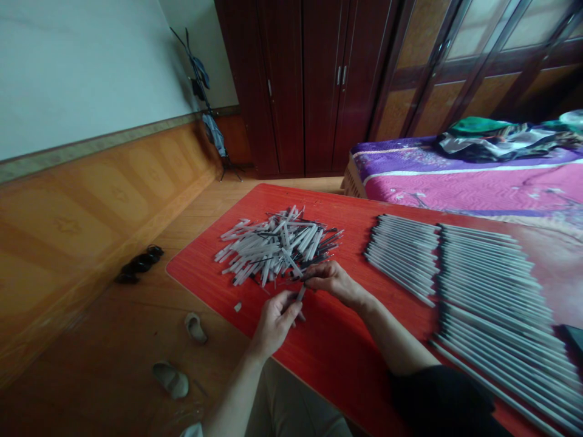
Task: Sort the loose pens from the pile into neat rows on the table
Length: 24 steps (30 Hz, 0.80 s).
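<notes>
Near the centre of the frame, the left hand has its grip clamped on a slim pale tube, which is tilted, its top end toward the right hand. The right hand's fingertips are at that end; I cannot tell whether their grip is closed on it. Just above the hands, a jumbled pile of pale and black sticks lies on the red tabletop. At right, long pale rods with black ends lie side by side in rows. A small pale scrap lies left of the left hand.
</notes>
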### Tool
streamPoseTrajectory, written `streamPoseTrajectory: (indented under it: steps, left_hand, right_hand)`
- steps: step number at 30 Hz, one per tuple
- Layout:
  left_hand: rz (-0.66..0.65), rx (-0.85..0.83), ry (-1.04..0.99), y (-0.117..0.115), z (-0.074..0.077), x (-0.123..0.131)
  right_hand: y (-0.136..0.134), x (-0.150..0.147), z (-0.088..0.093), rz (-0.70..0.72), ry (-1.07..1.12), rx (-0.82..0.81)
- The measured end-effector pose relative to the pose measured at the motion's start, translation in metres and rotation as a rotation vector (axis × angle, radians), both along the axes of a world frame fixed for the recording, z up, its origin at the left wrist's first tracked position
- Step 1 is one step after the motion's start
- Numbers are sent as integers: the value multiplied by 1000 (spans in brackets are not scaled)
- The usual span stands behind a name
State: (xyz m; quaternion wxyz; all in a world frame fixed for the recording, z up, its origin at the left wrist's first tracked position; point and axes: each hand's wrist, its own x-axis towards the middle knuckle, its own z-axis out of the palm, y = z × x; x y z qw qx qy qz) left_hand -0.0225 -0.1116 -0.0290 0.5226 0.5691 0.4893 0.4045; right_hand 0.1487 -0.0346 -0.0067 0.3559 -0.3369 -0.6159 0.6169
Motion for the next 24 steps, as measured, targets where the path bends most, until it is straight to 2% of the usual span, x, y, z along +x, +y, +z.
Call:
streamPoseTrajectory:
  steps: [3, 6, 16, 24]
  left_hand:
    - [4, -5, -11, 0, -1, 0]
    - [6, -15, -12, 0, 0, 0]
    - [13, -11, 26, -1, -1, 0]
    - [31, 8, 32, -2, 1, 1]
  right_hand:
    - [-2, 0, 0, 2, 59, -102]
    - [-2, -1, -1, 2, 77, -139]
    - [-2, -3, -4, -20, 32, -139]
    - [1, 1, -4, 67, 64, -83]
